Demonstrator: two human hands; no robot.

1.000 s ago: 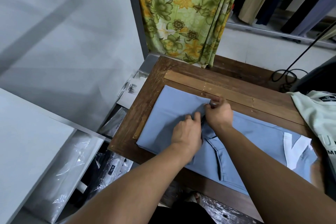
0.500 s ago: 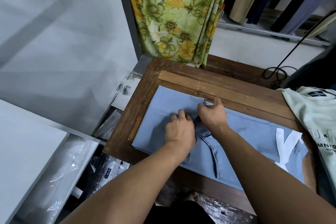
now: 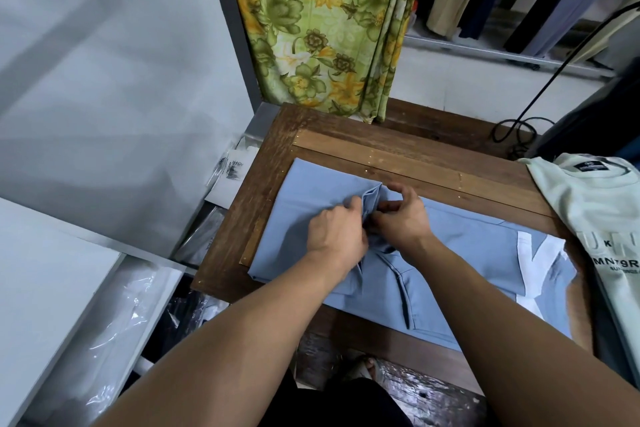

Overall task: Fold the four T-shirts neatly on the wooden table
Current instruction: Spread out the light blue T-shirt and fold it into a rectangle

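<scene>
Two T-shirts show on the wooden table (image 3: 398,149): a blue T-shirt (image 3: 304,184) lies flat across its middle, white print at its 3 o'clock end, and a pale green T-shirt (image 3: 588,211) lies at the table's 3 o'clock edge, just beside the blue one. Two hands meet over the blue shirt's centre: the left hand (image 3: 336,232) and the right hand (image 3: 403,218) each pinch a raised fold of its cloth, hiding the fabric beneath. One floral curtain (image 3: 329,28) hangs at 12 o'clock, one black cable (image 3: 512,128) coils at 2 o'clock, and plastic-wrapped packages (image 3: 104,322) lie at 8 o'clock.
</scene>
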